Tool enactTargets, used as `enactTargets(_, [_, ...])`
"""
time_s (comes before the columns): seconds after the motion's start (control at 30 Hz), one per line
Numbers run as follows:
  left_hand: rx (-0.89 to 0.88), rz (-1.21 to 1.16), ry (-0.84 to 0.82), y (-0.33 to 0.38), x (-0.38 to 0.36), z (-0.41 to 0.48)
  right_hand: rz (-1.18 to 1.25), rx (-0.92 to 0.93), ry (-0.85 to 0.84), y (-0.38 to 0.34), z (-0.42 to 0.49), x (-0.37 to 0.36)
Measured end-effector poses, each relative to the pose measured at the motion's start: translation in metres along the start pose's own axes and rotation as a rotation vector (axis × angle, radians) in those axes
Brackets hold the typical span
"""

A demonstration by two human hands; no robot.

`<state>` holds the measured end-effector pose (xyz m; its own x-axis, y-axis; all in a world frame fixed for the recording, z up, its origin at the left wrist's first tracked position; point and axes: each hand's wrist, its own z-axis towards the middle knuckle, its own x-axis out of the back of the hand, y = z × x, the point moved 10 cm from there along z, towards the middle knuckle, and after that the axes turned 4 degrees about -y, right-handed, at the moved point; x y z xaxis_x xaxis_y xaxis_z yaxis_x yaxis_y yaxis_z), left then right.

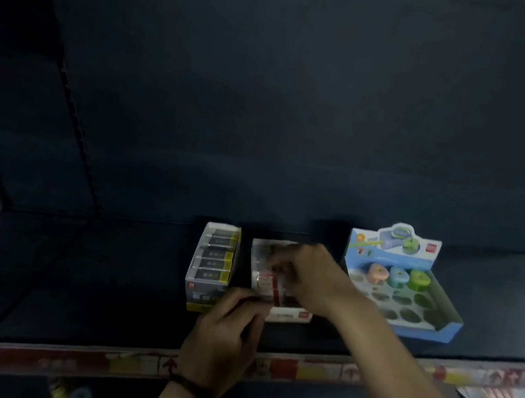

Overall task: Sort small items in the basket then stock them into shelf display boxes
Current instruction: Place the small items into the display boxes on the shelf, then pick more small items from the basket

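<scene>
- The right hand (307, 276), centre of the frame, reaches into the middle box (290, 316), fingers pinched on a red-and-white item (266, 283).
- The left hand (224, 338), below it, curls at that box's front edge; blur hides whether it holds anything.
- A box of dark, yellow-ended bars (212, 260) stands just left and a blue box (440, 329) holding three coloured pieces (397, 277) stands right, all on the dark shelf (102, 276).
- Labels are too blurred to read.

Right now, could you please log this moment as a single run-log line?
stage: stocking | right hand: grips red-white packs in middle box | left hand: curled at its front edge, grasp unclear
</scene>
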<state>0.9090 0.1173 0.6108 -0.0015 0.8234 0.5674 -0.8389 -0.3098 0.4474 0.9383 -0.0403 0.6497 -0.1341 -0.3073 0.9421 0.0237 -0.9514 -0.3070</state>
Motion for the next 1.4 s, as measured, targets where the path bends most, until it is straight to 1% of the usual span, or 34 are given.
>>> enactTargets(0.13, [-0.121,-0.126,0.077,0.037,0.010,-0.010,0.237,-0.108,0.289,0.023,-0.081,0.027])
enactTargets(0.2, [-0.176,-0.246,0.018,0.067,-0.007,-0.022,0.284,-0.233,0.413,0.048,-0.137,0.026])
enactTargets(0.27, [-0.237,-0.366,-0.186,0.104,-0.049,-0.045,0.265,-0.369,0.479,0.071,-0.204,0.011])
enactTargets(0.3, [-0.264,-0.384,-0.299,0.118,-0.071,-0.059,0.268,-0.433,0.471,0.078,-0.235,-0.002])
enactTargets(0.4, [-0.332,-0.424,-0.669,0.168,-0.153,-0.122,0.304,-0.715,0.392,0.104,-0.364,-0.057])
enactTargets(0.47, [-0.337,-0.383,-0.904,0.188,-0.199,-0.167,0.321,-0.905,0.301,0.110,-0.443,-0.096])
enactTargets(0.57, [-0.465,-0.381,-1.246,0.247,-0.247,-0.252,0.428,-1.266,0.242,0.104,-0.593,-0.151])
enactTargets(0.67, [-0.590,-0.367,-1.453,0.304,-0.275,-0.324,0.508,-1.535,0.279,0.084,-0.723,-0.195])
enactTargets(0.77, [-0.684,-0.326,-1.605,0.357,-0.296,-0.391,0.604,-1.733,0.325,0.062,-0.826,-0.230])
enactTargets(0.83, [-0.706,-0.304,-1.674,0.389,-0.313,-0.431,0.720,-1.848,0.374,0.054,-0.888,-0.257])
enactTargets(0.9, [-0.743,-0.258,-1.751,0.420,-0.337,-0.477,0.801,-1.944,0.476,0.053,-0.952,-0.281])
enactTargets(1.0, [-0.743,-0.195,-1.844,0.459,-0.376,-0.542,0.908,-2.048,0.607,0.060,-1.030,-0.324])
enactTargets(1.1, [-0.726,-0.165,-1.905,0.488,-0.429,-0.616,1.070,-2.107,0.634,0.084,-1.092,-0.394])
enactTargets(1.2, [-0.719,-0.081,-1.940,0.501,-0.487,-0.689,1.224,-2.166,0.651,0.112,-1.137,-0.475])
enactTargets(1.3, [-0.630,-0.087,-1.931,0.505,-0.547,-0.761,1.298,-2.206,0.663,0.149,-1.168,-0.564])
enactTargets(1.4, [-0.538,-0.149,-1.827,0.502,-0.614,-0.838,1.344,-2.254,0.649,0.196,-1.192,-0.675])
